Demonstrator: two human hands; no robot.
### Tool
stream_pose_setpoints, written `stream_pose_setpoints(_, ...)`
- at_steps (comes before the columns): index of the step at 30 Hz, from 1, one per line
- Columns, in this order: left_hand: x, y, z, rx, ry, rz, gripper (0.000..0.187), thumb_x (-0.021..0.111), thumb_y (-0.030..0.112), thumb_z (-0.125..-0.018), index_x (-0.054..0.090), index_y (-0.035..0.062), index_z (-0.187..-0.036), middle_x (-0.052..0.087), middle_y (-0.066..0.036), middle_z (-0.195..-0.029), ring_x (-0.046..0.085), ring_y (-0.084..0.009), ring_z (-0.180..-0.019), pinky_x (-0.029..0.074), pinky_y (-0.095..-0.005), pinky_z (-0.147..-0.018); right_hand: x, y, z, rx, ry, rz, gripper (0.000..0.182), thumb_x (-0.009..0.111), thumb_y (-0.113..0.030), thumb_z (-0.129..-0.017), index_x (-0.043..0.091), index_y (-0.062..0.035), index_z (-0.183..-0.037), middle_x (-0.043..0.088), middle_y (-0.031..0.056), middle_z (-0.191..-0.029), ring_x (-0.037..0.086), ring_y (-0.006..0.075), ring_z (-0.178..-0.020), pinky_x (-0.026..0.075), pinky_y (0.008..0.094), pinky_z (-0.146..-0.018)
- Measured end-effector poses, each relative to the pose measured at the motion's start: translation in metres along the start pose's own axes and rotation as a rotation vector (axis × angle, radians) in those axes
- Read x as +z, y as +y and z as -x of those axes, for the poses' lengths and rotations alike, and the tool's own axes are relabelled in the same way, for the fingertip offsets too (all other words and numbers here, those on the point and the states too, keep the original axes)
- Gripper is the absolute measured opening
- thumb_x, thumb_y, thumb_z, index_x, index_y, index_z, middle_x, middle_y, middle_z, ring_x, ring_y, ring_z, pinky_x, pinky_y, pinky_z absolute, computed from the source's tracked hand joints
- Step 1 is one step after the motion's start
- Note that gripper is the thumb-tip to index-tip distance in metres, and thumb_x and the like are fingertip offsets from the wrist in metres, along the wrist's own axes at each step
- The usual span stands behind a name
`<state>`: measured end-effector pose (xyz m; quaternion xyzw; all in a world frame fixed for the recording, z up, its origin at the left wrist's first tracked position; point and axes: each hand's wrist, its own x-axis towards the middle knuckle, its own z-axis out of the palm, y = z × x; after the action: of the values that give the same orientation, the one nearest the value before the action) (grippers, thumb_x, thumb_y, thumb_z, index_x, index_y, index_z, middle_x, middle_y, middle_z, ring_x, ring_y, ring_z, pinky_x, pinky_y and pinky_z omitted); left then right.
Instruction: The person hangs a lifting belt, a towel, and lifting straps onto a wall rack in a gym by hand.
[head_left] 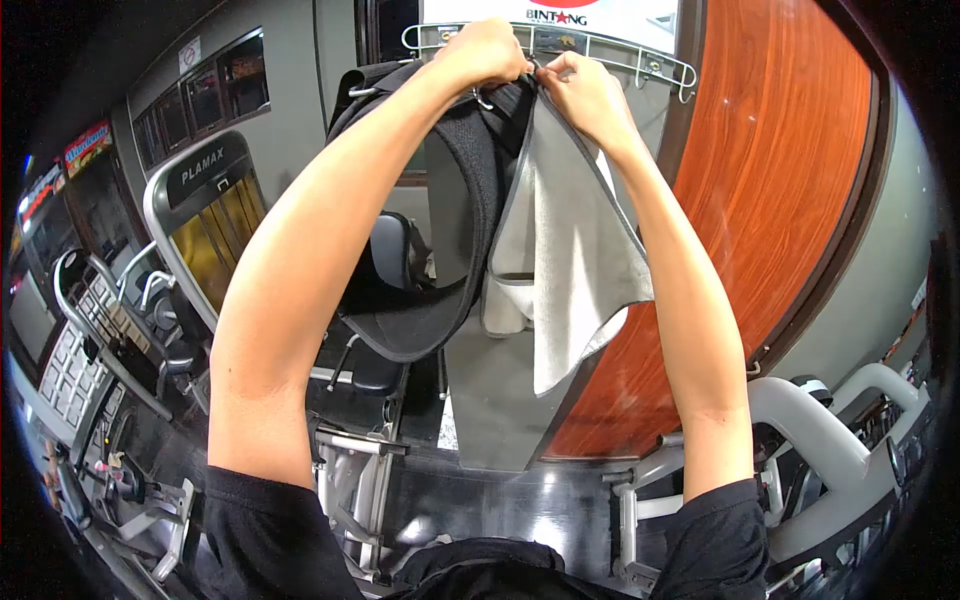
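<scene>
A metal hook rack [625, 62] runs along the wall at the top. A grey cloth with dark edging [570, 220] hangs below it, right of a black padded belt or strap [425, 325] that droops in a loop. My left hand [490, 50] is raised to the rack, its fingers curled at the top of the black item; what it pinches is too small to make out. Close beside it, my right hand [580, 88] has thumb and fingers together at the cloth's top corner.
Gym machines stand on the left, one with a panel marked PLAMAX [203, 168]. A reddish wooden door [770, 200] is right of the cloth. Grey machine tubing [815, 435] is at the lower right, and dark floor [500, 510] lies below.
</scene>
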<state>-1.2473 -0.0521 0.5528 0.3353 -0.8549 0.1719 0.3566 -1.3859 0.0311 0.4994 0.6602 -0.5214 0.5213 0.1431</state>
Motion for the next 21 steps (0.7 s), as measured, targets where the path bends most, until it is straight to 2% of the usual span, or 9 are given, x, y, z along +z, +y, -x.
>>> stream_pose_setpoints(3,-0.003,0.012,0.018,-0.118,0.024,0.126,0.028,0.073,0.032,-0.074,0.072,0.0079,-0.089,0.068,-0.019,-0.092,0.066,-0.0363,-0.089,0.051,-0.0440,-0.078,0.003,0.007,0.000,-0.044,0.017,0.027,0.024,0.063,-0.025,-0.081,0.065,-0.0053,-0.095,0.067,0.0188,-0.090,0.065,0.0343,-0.089,0.049,0.0382,-0.079)
stream_pose_setpoints(5,-0.008,0.019,0.028,-0.103,0.050,0.104,0.026,0.073,0.030,-0.073,0.072,0.0090,-0.090,0.067,-0.019,-0.095,0.065,-0.0373,-0.090,0.051,-0.0460,-0.078,0.003,0.009,0.002,-0.045,0.007,0.075,0.022,0.064,-0.026,-0.083,0.065,-0.0086,-0.097,0.067,0.0124,-0.084,0.065,0.0257,-0.077,0.049,0.0348,-0.072)
stream_pose_setpoints(6,-0.009,0.021,0.035,-0.047,0.121,0.072,0.022,0.067,0.026,-0.077,0.072,0.0076,-0.088,0.068,-0.016,-0.081,0.067,-0.0323,-0.080,0.051,-0.0415,-0.075,0.003,0.008,0.004,-0.045,0.007,0.077,0.022,0.064,-0.026,-0.083,0.065,-0.0086,-0.097,0.067,0.0124,-0.084,0.065,0.0257,-0.077,0.049,0.0348,-0.072)
stream_pose_setpoints(9,-0.018,0.033,0.058,-0.033,0.151,-0.012,0.024,0.065,0.028,-0.079,0.071,0.0079,-0.090,0.068,-0.017,-0.084,0.066,-0.0335,-0.084,0.051,-0.0423,-0.077,0.000,0.004,0.009,0.012,0.006,0.131,0.022,0.065,-0.024,-0.083,0.065,-0.0110,-0.100,0.068,0.0121,-0.085,0.064,0.0258,-0.081,0.049,0.0345,-0.074)
stream_pose_setpoints(12,-0.032,0.044,0.083,0.043,0.231,0.007,0.024,0.062,0.028,-0.081,0.071,0.0084,-0.090,0.067,-0.016,-0.086,0.065,-0.0346,-0.086,0.050,-0.0429,-0.076,-0.008,-0.008,0.022,0.084,-0.015,0.138,0.022,0.060,-0.027,-0.082,0.065,-0.0148,-0.099,0.067,0.0101,-0.094,0.063,0.0303,-0.092,0.049,0.0419,-0.080)
stream_pose_setpoints(15,-0.045,0.050,0.119,0.138,0.386,0.196,0.024,0.062,0.027,-0.081,0.071,0.0064,-0.090,0.066,-0.015,-0.084,0.064,-0.0340,-0.081,0.050,-0.0413,-0.072,-0.008,-0.021,0.039,-0.083,0.250,0.154,0.021,0.059,-0.020,-0.083,0.065,-0.0167,-0.103,0.061,0.0097,-0.100,0.062,0.0274,-0.091,0.049,0.0390,-0.077)
stream_pose_setpoints(16,-0.048,0.050,0.133,0.153,0.373,0.394,0.022,0.064,0.024,-0.082,0.070,0.0058,-0.091,0.066,-0.015,-0.083,0.064,-0.0288,-0.074,0.049,-0.0376,-0.068,-0.010,-0.033,0.051,-0.145,0.316,0.034,0.022,0.058,-0.015,-0.083,0.064,-0.0153,-0.104,0.061,0.0091,-0.098,0.062,0.0240,-0.089,0.049,0.0356,-0.075)
stream_pose_setpoints(18,-0.063,0.055,0.177,0.107,0.351,0.639,0.019,0.064,0.017,-0.086,0.068,0.0004,-0.093,0.068,-0.007,-0.082,0.053,-0.0065,-0.061,0.042,-0.0238,-0.053,-0.007,-0.054,0.081,-0.211,0.414,-0.232,0.023,0.055,-0.005,-0.084,0.062,-0.0099,-0.105,0.059,0.0077,-0.093,0.060,0.0178,-0.082,0.049,0.0290,-0.070)
stream_pose_setpoints(21,-0.056,0.057,0.254,-0.204,0.253,1.045,0.015,0.059,0.013,-0.090,0.065,-0.0005,-0.089,0.059,-0.001,-0.070,0.046,-0.0003,-0.052,0.033,-0.0164,-0.044,0.007,-0.080,0.142,-0.107,0.363,-0.743,0.016,0.050,0.001,-0.089,0.058,0.0006,-0.104,0.056,0.0070,-0.087,0.057,0.0132,-0.071,0.047,0.0239,-0.063)
